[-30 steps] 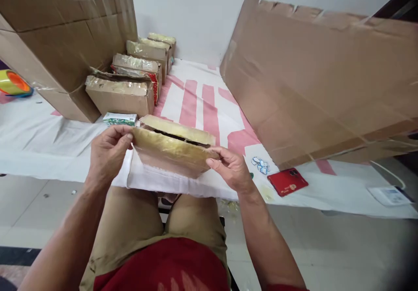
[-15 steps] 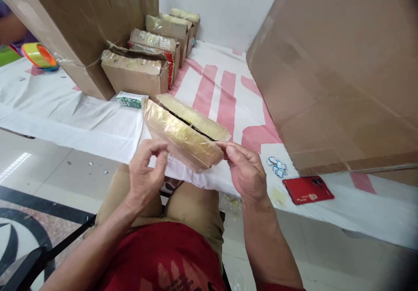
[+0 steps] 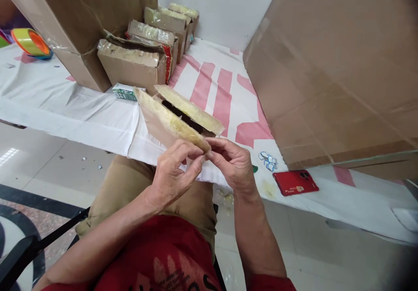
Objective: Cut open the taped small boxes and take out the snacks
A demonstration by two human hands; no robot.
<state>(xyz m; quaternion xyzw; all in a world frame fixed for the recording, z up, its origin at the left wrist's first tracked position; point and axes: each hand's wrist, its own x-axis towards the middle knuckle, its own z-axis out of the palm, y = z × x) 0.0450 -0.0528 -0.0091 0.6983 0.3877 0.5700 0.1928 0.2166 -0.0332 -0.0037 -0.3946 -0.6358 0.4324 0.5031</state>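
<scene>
A small flat cardboard box (image 3: 170, 117) with yellowed tape on its flaps rests at the near edge of the cloth-covered table (image 3: 81, 112). Its two top flaps stand slightly apart, showing a dark gap. My left hand (image 3: 173, 175) and my right hand (image 3: 230, 165) meet at the box's near right corner. Both hands pinch the corner of the nearer flap, fingertips touching. My knees in tan trousers are under the table edge.
A row of several similar taped boxes (image 3: 133, 62) stands behind, beside a large carton (image 3: 78, 17) at left. A big cardboard sheet (image 3: 333, 69) leans at right. A red phone (image 3: 295, 182), small blue-white bits (image 3: 268, 161), a small green-white box (image 3: 124, 91) and a tape roll (image 3: 29, 43) lie on the cloth.
My left hand left the box's left end and moved right to join my right hand at the near right corner. The box has turned and its flaps gape a little wider.
</scene>
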